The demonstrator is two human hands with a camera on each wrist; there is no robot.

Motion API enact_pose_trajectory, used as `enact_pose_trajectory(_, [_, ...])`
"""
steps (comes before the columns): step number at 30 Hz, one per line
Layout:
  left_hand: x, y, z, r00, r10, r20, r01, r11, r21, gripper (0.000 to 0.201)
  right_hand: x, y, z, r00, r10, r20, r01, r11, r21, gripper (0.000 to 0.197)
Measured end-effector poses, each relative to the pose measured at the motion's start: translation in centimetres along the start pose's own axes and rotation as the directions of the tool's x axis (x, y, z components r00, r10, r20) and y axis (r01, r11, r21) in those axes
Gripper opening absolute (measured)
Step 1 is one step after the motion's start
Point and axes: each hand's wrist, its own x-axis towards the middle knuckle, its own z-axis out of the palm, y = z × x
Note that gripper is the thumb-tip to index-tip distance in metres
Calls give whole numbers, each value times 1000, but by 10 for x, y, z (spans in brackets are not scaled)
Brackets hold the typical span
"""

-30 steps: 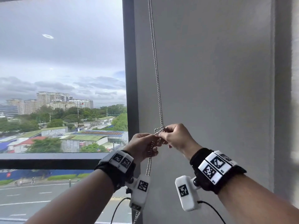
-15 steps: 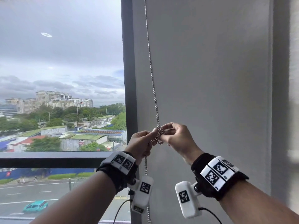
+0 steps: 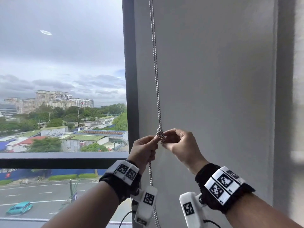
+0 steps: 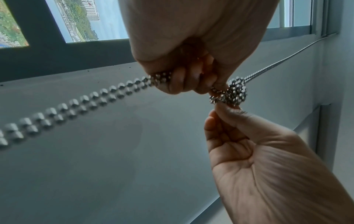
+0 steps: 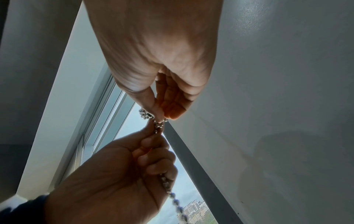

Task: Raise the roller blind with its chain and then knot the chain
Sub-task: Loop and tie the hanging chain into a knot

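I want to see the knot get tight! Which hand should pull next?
Probably the left hand. Its fingers are curled round the chain just below the knot, so it can likely pull down. The right hand only pinches beside the knot with its fingertips, better for steadying it.

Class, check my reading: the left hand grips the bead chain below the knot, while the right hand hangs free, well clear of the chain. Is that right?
Not quite. The left hand does grip the bead chain below the knot, but the right hand does not hang free: its fingertips pinch the chain at the knot. The left wrist view shows the pinch most clearly, and the head view agrees.
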Motion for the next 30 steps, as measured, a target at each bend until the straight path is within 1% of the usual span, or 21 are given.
enact_pose_trajectory(2, [-4,-8,0,1000,-9,0,9,999,-32,12,-1,1,1,1000,6,-12,-6,1000,17,20])
enact_pose_trajectory(5, [-10,-19,1,999,-34,7,34,999,-34,12,-1,5,2,999,39,-21,-39,999,26,18])
enact_pose_trajectory(8, [-12,-27,-1,999,-34,-13,33,997,-66,13,-2,11,5,996,92,-9,-91,996,23,11])
enact_pose_trajectory(11, [-9,-33,-3,1000,-20,-19,20,999,-28,16,-3,18,10,991,133,19,-134,991,26,3])
enact_pose_trajectory(16, [-1,-47,-6,999,1,-49,0,1000,12,14,3,29,21,984,170,46,-171,985,23,6])
enact_pose_trajectory(19, [6,-57,-13,997,17,-78,-13,999,50,14,8,40,28,982,175,71,-175,985,-8,9])
enact_pose_trajectory(23, [16,-72,-27,995,20,-101,-8,993,117,17,14,55,39,981,168,96,-164,985,-51,7])
enact_pose_trajectory(25, [22,-79,-34,993,44,-110,-24,984,175,14,18,64,49,980,168,110,-160,984,-78,7])
enact_pose_trajectory(27, [28,-86,-41,993,49,-104,-28,982,189,11,24,73,60,976,181,122,-170,980,-102,6])
enact_pose_trajectory(30, [40,-98,-48,993,43,-112,-17,975,224,11,34,87,75,977,173,120,-156,978,-141,15])
